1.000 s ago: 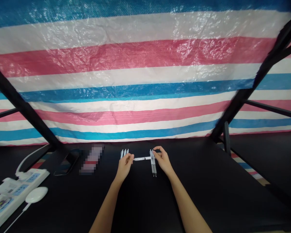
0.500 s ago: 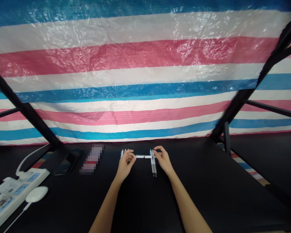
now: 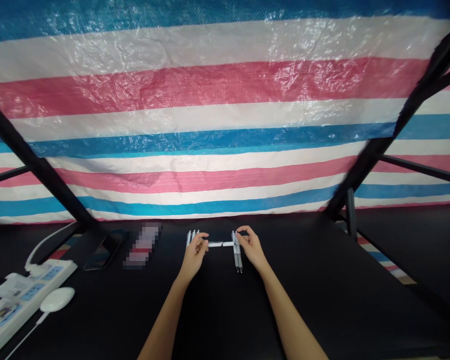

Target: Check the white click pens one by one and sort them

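A slim white pen (image 3: 215,244) lies sideways between my two hands, with a dark break near its middle. My left hand (image 3: 194,255) is closed with thumb and fingers at the pen's left end. Around its right end are the curled fingers of my right hand (image 3: 253,248), and the exact contact there is too small to make out. Two pens (image 3: 237,261) with white upper parts and grey lower parts lie side by side, pointing toward me, just left of my right hand. Several more white pens (image 3: 189,237) show behind my left hand, partly covered by it.
On the left of the black table (image 3: 225,310) are a dark phone (image 3: 104,251), a blurred pink packet (image 3: 142,246), a white power strip (image 3: 33,300) with plugs, and a round white charger (image 3: 57,300) on a cable. Striped sheeting (image 3: 210,175) hangs behind, between black frame bars.
The sideways pen sits slightly lower, and less of its right end shows. Both hands have shifted only a little. The other pens have stayed put.
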Available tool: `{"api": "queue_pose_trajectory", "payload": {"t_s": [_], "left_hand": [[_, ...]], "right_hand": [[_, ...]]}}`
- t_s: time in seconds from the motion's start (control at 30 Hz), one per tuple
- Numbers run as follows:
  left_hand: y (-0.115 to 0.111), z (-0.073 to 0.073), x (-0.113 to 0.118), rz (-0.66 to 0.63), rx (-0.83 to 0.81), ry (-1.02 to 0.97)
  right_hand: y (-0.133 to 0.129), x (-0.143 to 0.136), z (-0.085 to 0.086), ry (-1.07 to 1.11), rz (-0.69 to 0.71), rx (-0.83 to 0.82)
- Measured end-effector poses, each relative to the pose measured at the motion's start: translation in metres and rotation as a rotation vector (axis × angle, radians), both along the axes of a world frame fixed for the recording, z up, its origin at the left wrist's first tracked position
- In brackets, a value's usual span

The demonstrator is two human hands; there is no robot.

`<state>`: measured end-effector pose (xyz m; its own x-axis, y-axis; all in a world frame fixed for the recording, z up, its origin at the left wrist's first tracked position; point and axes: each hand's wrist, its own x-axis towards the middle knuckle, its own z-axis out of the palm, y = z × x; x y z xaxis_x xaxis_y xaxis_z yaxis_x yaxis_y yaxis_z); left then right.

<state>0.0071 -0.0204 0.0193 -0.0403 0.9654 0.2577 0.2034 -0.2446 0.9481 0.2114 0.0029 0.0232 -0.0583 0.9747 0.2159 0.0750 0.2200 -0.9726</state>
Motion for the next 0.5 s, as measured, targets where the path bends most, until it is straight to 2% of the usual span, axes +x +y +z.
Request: {"api": "queue_pose_trajectory", "payload": {"t_s": [0.27, 0.5], "left_hand": [[0.0007, 0.0013, 0.0007, 0.032, 0.077, 0.014], [0.0004, -0.0024, -0.0022, 0.000, 0.004, 0.028]], "right_hand": [[0.0011, 0.0003, 0.0009, 0.007, -0.033, -0.011], [-0.0001, -0.0014, -0.0004, -0.001, 0.008, -0.021]]}}
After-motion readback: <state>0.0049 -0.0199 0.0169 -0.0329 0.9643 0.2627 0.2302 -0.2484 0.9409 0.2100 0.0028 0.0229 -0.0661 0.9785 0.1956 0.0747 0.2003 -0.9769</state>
